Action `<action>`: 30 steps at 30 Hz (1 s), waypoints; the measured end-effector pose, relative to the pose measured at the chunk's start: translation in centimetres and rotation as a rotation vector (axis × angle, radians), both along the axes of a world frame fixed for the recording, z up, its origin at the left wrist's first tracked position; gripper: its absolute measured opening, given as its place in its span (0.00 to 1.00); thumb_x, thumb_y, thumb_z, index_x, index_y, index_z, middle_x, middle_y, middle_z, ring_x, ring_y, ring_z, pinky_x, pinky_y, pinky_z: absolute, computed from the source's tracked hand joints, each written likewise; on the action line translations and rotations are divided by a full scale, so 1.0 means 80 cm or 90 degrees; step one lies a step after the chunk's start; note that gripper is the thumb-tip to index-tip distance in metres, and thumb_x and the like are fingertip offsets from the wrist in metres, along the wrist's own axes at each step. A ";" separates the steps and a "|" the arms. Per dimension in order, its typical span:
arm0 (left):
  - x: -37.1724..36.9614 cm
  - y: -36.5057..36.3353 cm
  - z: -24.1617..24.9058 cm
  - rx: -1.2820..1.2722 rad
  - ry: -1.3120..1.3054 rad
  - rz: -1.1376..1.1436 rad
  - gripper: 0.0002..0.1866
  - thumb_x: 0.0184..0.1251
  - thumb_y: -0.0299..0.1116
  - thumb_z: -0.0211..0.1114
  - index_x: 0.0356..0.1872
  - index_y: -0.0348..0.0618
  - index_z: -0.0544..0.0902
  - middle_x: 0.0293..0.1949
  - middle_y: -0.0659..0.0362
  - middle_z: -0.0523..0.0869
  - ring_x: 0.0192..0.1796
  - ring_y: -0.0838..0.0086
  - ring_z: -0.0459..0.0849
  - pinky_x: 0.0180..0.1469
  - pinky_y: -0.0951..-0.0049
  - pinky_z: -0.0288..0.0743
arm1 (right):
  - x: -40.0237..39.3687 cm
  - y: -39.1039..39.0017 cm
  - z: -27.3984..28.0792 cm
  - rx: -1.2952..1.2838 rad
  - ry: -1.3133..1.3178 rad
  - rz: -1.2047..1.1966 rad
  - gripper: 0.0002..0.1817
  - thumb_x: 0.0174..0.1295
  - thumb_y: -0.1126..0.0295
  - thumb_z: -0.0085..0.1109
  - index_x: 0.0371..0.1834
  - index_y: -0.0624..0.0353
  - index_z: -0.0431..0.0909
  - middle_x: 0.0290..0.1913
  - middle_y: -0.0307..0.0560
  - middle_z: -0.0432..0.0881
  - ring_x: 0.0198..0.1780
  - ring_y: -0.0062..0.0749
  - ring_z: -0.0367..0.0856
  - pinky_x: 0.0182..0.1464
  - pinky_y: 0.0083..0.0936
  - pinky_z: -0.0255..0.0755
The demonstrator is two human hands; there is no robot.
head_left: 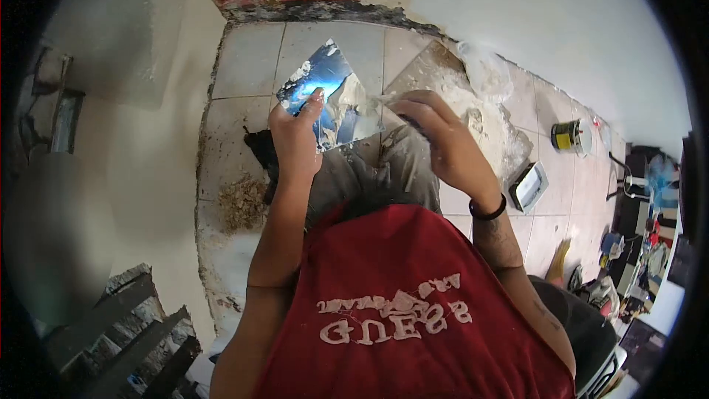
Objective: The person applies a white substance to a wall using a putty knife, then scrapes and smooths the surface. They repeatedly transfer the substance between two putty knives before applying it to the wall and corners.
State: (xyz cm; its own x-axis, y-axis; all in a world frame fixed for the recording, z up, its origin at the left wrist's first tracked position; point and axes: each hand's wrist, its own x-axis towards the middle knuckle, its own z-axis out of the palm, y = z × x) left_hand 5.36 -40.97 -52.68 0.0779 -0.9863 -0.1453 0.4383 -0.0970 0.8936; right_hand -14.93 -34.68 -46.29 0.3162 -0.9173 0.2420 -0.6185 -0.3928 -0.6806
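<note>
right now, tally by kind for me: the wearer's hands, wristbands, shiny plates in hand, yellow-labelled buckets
Hands: 2, the left hand and the right hand
Dark wristband: 1
Shiny plate: 1
Yellow-labelled bucket: 1
Total: 5

Left hand [295, 137] grips 1 paste-smeared metal plate [330, 72]; right hand [439, 125] beside it
</note>
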 end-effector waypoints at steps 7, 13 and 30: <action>-0.011 0.005 -0.003 -0.022 -0.163 0.049 0.06 0.59 0.23 0.61 0.36 0.31 0.80 0.31 0.63 0.81 0.32 0.82 0.75 0.35 0.79 0.68 | 0.031 -0.003 -0.041 -0.061 0.208 0.051 0.29 0.47 0.82 0.48 0.57 0.53 0.70 0.55 0.49 0.69 0.57 0.48 0.67 0.60 0.37 0.64; -0.009 -0.022 -0.029 0.075 -0.073 0.125 0.05 0.60 0.26 0.62 0.32 0.33 0.79 0.28 0.61 0.81 0.28 0.79 0.76 0.29 0.74 0.70 | 0.009 0.018 -0.095 0.122 0.090 0.145 0.34 0.42 0.85 0.48 0.60 0.54 0.67 0.59 0.51 0.68 0.62 0.49 0.64 0.65 0.37 0.58; 0.005 0.048 -0.282 0.029 -0.060 -0.408 0.10 0.62 0.30 0.57 0.42 0.39 0.79 0.36 0.58 0.84 0.35 0.71 0.84 0.41 0.72 0.79 | -0.007 -0.126 0.105 -0.117 -0.865 -0.092 0.41 0.40 0.87 0.44 0.67 0.62 0.55 0.64 0.50 0.62 0.65 0.34 0.62 0.61 0.29 0.63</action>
